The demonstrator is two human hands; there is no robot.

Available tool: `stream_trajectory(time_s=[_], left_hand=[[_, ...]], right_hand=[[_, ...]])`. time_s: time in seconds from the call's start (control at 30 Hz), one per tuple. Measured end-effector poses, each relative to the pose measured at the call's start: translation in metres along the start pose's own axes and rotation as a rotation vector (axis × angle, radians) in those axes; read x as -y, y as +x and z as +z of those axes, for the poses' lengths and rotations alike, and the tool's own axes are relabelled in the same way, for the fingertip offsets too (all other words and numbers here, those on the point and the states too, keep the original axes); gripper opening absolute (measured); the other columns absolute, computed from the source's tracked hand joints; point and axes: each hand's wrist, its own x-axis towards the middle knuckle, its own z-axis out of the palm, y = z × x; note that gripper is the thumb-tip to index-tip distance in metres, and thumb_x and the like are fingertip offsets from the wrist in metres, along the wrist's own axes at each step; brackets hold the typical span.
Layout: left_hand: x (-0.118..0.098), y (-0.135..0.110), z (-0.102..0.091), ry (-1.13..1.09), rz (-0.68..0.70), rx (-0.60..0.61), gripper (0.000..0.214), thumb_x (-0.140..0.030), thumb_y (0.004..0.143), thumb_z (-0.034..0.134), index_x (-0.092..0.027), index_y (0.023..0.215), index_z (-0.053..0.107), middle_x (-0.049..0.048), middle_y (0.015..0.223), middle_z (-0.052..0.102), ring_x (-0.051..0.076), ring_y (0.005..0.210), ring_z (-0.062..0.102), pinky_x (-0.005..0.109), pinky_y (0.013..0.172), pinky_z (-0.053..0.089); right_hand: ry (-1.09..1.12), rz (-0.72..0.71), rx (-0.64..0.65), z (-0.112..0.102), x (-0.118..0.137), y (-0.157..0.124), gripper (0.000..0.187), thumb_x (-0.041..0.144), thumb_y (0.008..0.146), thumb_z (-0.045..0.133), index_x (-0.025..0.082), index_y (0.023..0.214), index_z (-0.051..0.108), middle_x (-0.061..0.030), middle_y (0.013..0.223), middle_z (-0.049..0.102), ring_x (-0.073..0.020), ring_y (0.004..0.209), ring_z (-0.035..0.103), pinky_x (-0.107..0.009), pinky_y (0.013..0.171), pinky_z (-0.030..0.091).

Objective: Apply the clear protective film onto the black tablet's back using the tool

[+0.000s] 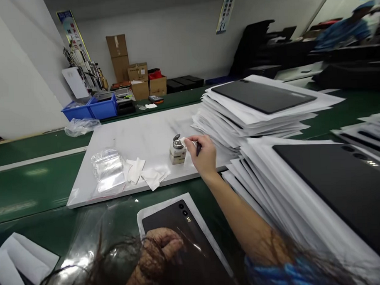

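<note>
My right hand [203,155] pinches a white wipe [184,140] against the small dispenser bottle [178,150]. My left hand [156,252], fingers curled, presses down the dark tablet back cover [180,226].

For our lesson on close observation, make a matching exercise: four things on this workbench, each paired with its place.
1 dispenser bottle
2 clear plastic bag
3 blue bins
4 dark tablet

a under the left hand
b far end, by the wall
c at the right hand fingertips
d left part of the white board

Pairs: 1c, 2d, 3b, 4a
</note>
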Motion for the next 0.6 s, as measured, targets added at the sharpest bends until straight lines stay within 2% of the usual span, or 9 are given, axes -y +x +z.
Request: stream_trajectory(time_s=[0.1, 0.2, 0.27, 0.33, 0.4, 0.47, 0.5, 0.53, 0.6], left_hand=[[-0.004, 0.002, -0.002, -0.046, 0.042, -0.072, 0.057, -0.079, 0.072, 0.102, -0.025, 0.073, 0.084, 0.0033, 0.066, 0.076, 0.018, 0.058, 0.066, 0.031, 0.061, 0.05], [-0.003, 0.004, -0.002, -0.088, 0.079, -0.128, 0.055, -0.076, 0.071, 0.103, -0.024, 0.071, 0.083, 0.0086, 0.073, 0.085, 0.018, 0.053, 0.067, 0.029, 0.056, 0.046], [0.0, 0.005, -0.004, -0.103, 0.107, -0.145, 0.051, -0.07, 0.073, 0.104, -0.023, 0.074, 0.086, 0.0118, 0.078, 0.091, 0.019, 0.056, 0.072, 0.029, 0.058, 0.051], [0.003, 0.006, -0.007, -0.111, 0.135, -0.16, 0.046, -0.065, 0.078, 0.105, -0.022, 0.078, 0.089, 0.0118, 0.079, 0.093, 0.02, 0.057, 0.076, 0.029, 0.06, 0.054], [0.007, 0.006, -0.011, -0.118, 0.154, -0.177, 0.043, -0.062, 0.083, 0.106, -0.021, 0.081, 0.091, 0.0116, 0.082, 0.095, 0.021, 0.058, 0.078, 0.028, 0.06, 0.056], [0.01, 0.005, -0.015, -0.126, 0.154, -0.187, 0.04, -0.058, 0.086, 0.106, -0.021, 0.082, 0.093, 0.0122, 0.086, 0.098, 0.021, 0.057, 0.08, 0.029, 0.059, 0.057], [0.011, 0.004, -0.017, -0.132, 0.152, -0.191, 0.038, -0.057, 0.088, 0.106, -0.021, 0.084, 0.094, 0.0125, 0.088, 0.099, 0.022, 0.058, 0.082, 0.029, 0.059, 0.058], [0.011, 0.003, -0.018, -0.139, 0.15, -0.193, 0.036, -0.056, 0.089, 0.106, -0.021, 0.085, 0.095, 0.0127, 0.09, 0.1, 0.022, 0.059, 0.083, 0.029, 0.06, 0.06], [0.011, 0.0, -0.018, -0.158, 0.149, -0.2, 0.034, -0.054, 0.09, 0.108, -0.022, 0.087, 0.097, 0.0123, 0.09, 0.1, 0.023, 0.062, 0.085, 0.03, 0.062, 0.062]], right_hand=[[-0.021, 0.052, 0.025, 0.02, 0.013, 0.031, 0.014, 0.032, 0.105, 0.086, 0.027, 0.092, 0.084, -0.0115, 0.109, 0.082, -0.037, 0.112, 0.074, -0.055, 0.11, 0.063], [0.002, 0.072, 0.048, 0.024, 0.02, 0.035, 0.012, 0.033, 0.101, 0.087, 0.026, 0.091, 0.086, -0.0135, 0.109, 0.08, -0.0388, 0.115, 0.072, -0.058, 0.114, 0.061], [0.048, 0.068, 0.025, 0.015, 0.021, 0.023, 0.019, 0.043, 0.105, 0.083, 0.025, 0.106, 0.089, -0.0178, 0.124, 0.081, -0.043, 0.129, 0.071, -0.064, 0.123, 0.06], [0.125, 0.066, -0.008, -0.001, 0.022, -0.003, 0.04, 0.06, 0.113, 0.072, 0.026, 0.127, 0.089, -0.0211, 0.146, 0.078, -0.0458, 0.147, 0.069, -0.069, 0.134, 0.056], [0.231, 0.086, -0.004, -0.021, 0.023, -0.038, 0.061, 0.078, 0.12, 0.055, 0.028, 0.137, 0.087, -0.0202, 0.15, 0.078, -0.0444, 0.147, 0.072, -0.07, 0.135, 0.059], [0.345, 0.131, 0.083, -0.044, 0.025, -0.076, 0.077, 0.094, 0.12, 0.045, 0.031, 0.125, 0.088, -0.0142, 0.121, 0.083, -0.0399, 0.119, 0.083, -0.066, 0.116, 0.072], [0.4, 0.161, 0.167, -0.055, 0.024, -0.093, 0.08, 0.099, 0.118, 0.049, 0.031, 0.113, 0.09, -0.0111, 0.106, 0.083, -0.0371, 0.102, 0.085, -0.061, 0.102, 0.076], [0.462, 0.206, 0.273, -0.066, 0.024, -0.108, 0.08, 0.101, 0.114, 0.058, 0.03, 0.102, 0.091, -0.0094, 0.097, 0.083, -0.0342, 0.089, 0.085, -0.056, 0.089, 0.078], [0.639, 0.383, 0.531, -0.084, 0.018, -0.129, 0.072, 0.099, 0.101, 0.086, 0.029, 0.088, 0.093, -0.0092, 0.093, 0.086, -0.0301, 0.08, 0.085, -0.047, 0.076, 0.077]])
